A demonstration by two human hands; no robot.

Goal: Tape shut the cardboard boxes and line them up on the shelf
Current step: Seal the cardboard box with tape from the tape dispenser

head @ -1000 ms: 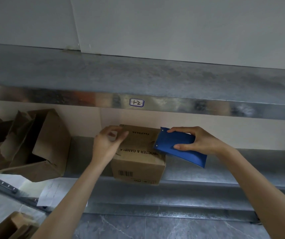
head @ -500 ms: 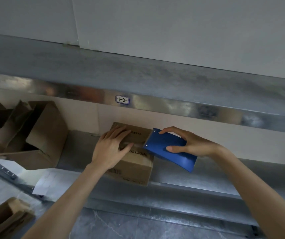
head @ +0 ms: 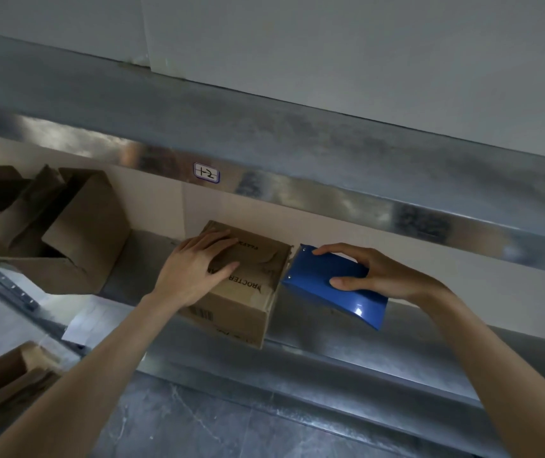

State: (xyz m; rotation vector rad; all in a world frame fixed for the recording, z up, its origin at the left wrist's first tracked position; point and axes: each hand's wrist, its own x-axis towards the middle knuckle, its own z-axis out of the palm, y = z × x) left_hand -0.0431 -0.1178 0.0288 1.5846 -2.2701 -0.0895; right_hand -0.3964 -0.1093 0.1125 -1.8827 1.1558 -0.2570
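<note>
Both hands work the cardboard box (head: 257,264) at the front edge of the shelf (head: 347,357). Our left hand (head: 198,269) now presses flat on the lid, fingers straight, where a second ago it curled at the corner. Our right hand (head: 386,276), clamped round the blue tape dispenser (head: 324,287), has drawn it off the lid to the box's right edge. We judge the top strip laid and ready to cut.

Matt brown cardboard box (head: 251,276) (creased top), glossy blue plastic dispenser (head: 324,285), dull brushed-metal shelf (head: 363,345).

the shelf-edge label (head: 206,172) reads "1-2"; the cardboard box (head: 254,276) top shows upside-down "rocter".
</note>
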